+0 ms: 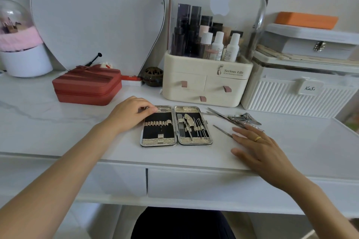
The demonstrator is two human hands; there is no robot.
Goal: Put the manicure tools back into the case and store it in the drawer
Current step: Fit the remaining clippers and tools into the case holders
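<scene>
The manicure case (175, 125) lies open flat on the white desk, its black lining up. Its right half holds several tools under straps; the left half's straps are mostly empty. My left hand (129, 113) rests at the case's top left corner, fingers curled and pinching the corner. A heap of loose metal tools (240, 118) lies right of the case, and one thin tool (222, 131) lies apart toward me. My right hand (254, 145) lies flat with straight fingers, its tips on the thin tool's end and the heap's near edge. The desk drawer (204, 182) below is closed.
A cream cosmetic organiser (206, 85) with small drawers stands just behind the case. A red zipped box (87, 87) sits at back left, a white ribbed box (295, 93) at back right. A mirror (93, 15) leans against the wall.
</scene>
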